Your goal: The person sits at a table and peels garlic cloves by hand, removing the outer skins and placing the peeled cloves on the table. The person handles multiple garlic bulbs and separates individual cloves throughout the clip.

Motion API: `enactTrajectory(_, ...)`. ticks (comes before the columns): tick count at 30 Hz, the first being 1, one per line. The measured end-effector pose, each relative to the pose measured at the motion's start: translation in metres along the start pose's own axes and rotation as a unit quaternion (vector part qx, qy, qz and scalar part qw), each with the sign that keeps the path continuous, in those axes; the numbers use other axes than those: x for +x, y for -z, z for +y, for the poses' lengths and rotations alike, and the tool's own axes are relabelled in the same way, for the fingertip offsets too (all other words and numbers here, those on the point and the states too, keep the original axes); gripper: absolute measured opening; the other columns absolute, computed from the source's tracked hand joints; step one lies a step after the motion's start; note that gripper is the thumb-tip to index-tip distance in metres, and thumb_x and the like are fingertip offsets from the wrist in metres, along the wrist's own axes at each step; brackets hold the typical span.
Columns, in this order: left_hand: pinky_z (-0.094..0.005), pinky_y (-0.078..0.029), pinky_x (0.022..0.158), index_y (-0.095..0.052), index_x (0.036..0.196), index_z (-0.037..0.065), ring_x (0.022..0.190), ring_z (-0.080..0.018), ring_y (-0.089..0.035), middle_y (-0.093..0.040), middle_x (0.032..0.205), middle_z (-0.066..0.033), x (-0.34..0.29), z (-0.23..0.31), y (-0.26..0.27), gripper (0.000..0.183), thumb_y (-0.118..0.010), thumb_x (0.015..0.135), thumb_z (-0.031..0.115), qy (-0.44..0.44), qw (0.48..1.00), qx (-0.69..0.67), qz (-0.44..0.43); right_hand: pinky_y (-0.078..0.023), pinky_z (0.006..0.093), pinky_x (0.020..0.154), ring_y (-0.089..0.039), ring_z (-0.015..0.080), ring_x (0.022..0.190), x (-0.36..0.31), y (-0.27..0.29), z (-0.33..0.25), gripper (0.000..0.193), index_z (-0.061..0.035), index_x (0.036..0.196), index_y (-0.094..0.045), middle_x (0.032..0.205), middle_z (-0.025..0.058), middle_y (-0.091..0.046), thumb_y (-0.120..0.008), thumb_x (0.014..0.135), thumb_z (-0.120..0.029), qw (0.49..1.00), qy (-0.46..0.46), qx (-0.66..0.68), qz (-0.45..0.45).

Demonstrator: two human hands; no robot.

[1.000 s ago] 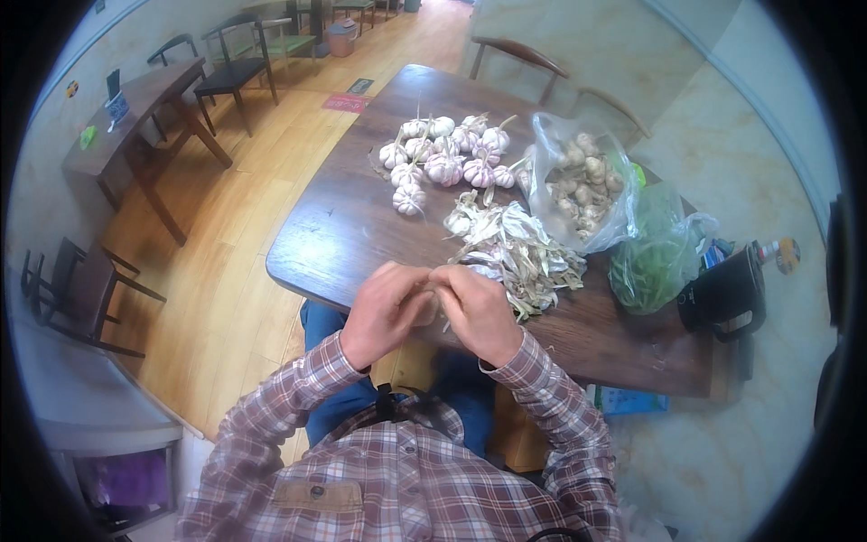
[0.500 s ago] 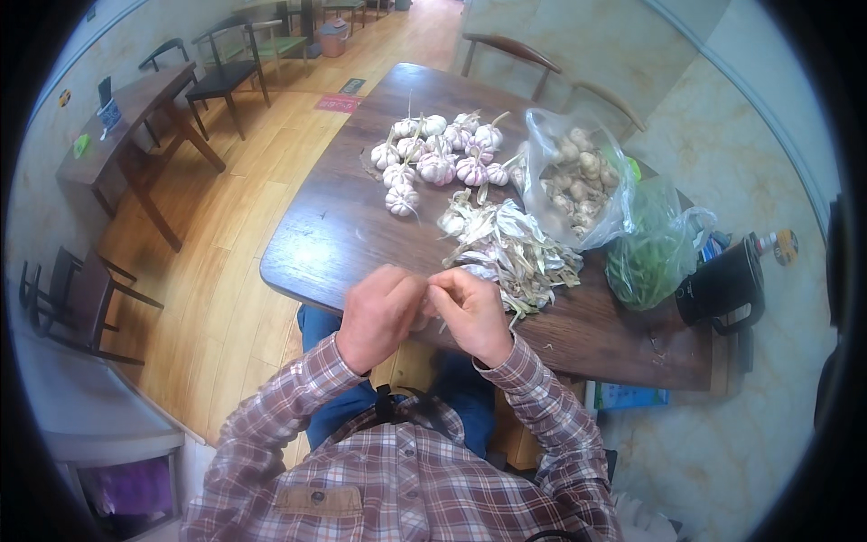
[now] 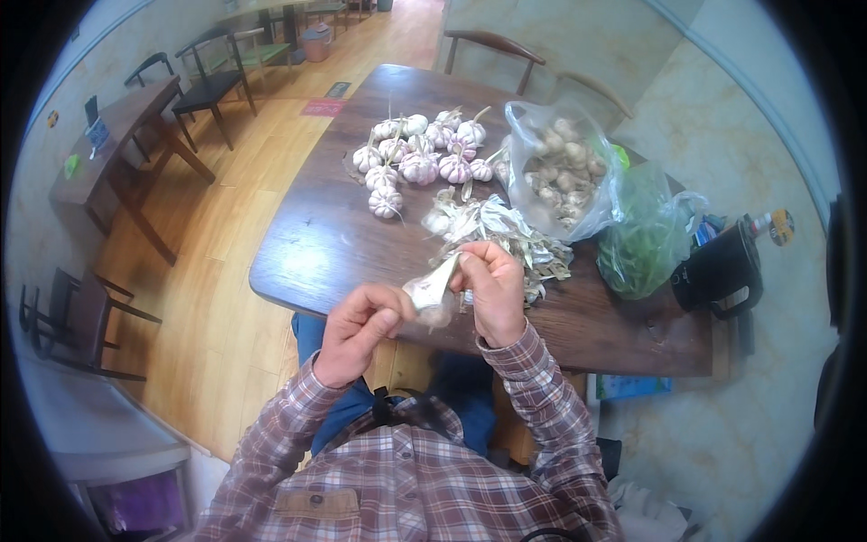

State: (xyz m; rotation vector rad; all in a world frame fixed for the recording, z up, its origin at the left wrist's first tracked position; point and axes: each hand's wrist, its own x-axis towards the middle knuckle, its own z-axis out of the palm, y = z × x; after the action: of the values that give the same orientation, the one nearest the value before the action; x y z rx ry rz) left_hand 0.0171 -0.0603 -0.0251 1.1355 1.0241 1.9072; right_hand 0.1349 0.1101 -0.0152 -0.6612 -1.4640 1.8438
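Potentially, the garlic bulb (image 3: 435, 313) could slip, should its pale skin (image 3: 441, 278) tear suddenly.
Left fingers (image 3: 394, 302), nearly closed, held the bulb's left edge; right fingers (image 3: 480, 262) pinched the skin, tips together; beyond them, whole bulbs (image 3: 418, 166) rested on the desk (image 3: 312, 221), then loose husks (image 3: 498, 221) nearer, then a plastic bag (image 3: 589, 221) to the right.

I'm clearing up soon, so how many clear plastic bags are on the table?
2. One open bag holds pale bulbs beyond and right of the husk heap; a second bag, with something green inside, sits to its right, beside the black pitcher. More could be hidden.
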Motion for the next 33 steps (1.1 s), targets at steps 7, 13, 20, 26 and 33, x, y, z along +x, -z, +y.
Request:
enactTrajectory(7, -0.0219, -0.032, 0.06, -0.043, 0.101, 0.007, 0.067, -0.0076, -0.036, -0.047, 0.086, -0.0028, -0.007, 0.002, -0.018, 0.012, -0.049, 0.104, 0.017, 0.006, 0.983, -0.14, 0.115, -0.05, 0.0227, 0.06, -0.06, 0.0101, 0.065, 0.003, 0.0, 0.001, 0.012, 0.0047, 0.101, -0.063, 0.084, 0.0059, -0.066, -0.058, 0.093, -0.004, 0.995, 0.058, 0.068, 0.036)
enactTrajectory(13, -0.0224, -0.033, 0.059, -0.044, 0.1, 0.007, 0.066, -0.0082, -0.037, -0.044, 0.079, -0.0008, -0.037, -0.007, 0.007, 0.013, -0.049, 0.104, 0.019, 0.039, 0.982, -0.081, 0.163, -0.05, 0.0224, 0.06, -0.059, 0.0082, 0.065, 0.017, 0.031, -0.031, 0.011, 0.0025, 0.1, -0.061, 0.083, 0.0046, -0.065, -0.053, 0.097, -0.006, 0.974, 0.191, 0.061, 0.107)
enactTrajectory(20, -0.0212, -0.04, 0.061, -0.052, 0.103, 0.002, 0.068, -0.0065, -0.044, -0.052, 0.082, -0.0007, 0.028, -0.013, 0.005, 0.009, -0.049, 0.103, 0.01, 0.02, 0.992, 0.016, 0.121, -0.05, 0.0207, 0.065, -0.063, 0.0084, 0.071, 0.005, 0.017, -0.053, 0.012, 0.0033, 0.106, -0.061, 0.086, 0.0042, -0.065, -0.055, 0.097, -0.002, 0.969, 0.237, -0.057, 0.038)
enactTrajectory(26, -0.0231, -0.048, 0.068, -0.055, 0.125, -0.003, 0.074, -0.0095, -0.055, -0.06, 0.105, -0.0082, 0.086, -0.018, 0.002, 0.027, -0.048, 0.103, 0.013, 0.049, 0.993, 0.106, -0.029, -0.05, 0.0218, 0.068, -0.063, 0.0087, 0.073, 0.002, 0.032, -0.083, 0.012, 0.0034, 0.106, -0.062, 0.087, 0.0045, -0.066, -0.056, 0.097, -0.002, 0.973, 0.211, -0.077, -0.055)
enactTrajectory(33, -0.0293, -0.041, 0.103, -0.05, 0.138, -0.001, 0.119, -0.0126, -0.053, -0.055, 0.134, -0.0102, 0.077, -0.001, -0.01, 0.041, -0.053, 0.103, 0.02, 0.155, 0.973, 0.028, -0.171, -0.05, 0.0222, 0.07, -0.063, 0.0078, 0.076, 0.002, 0.029, -0.064, 0.012, 0.0005, 0.106, -0.064, 0.089, 0.0021, -0.067, -0.057, 0.097, -0.002, 0.973, 0.119, -0.09, -0.174)
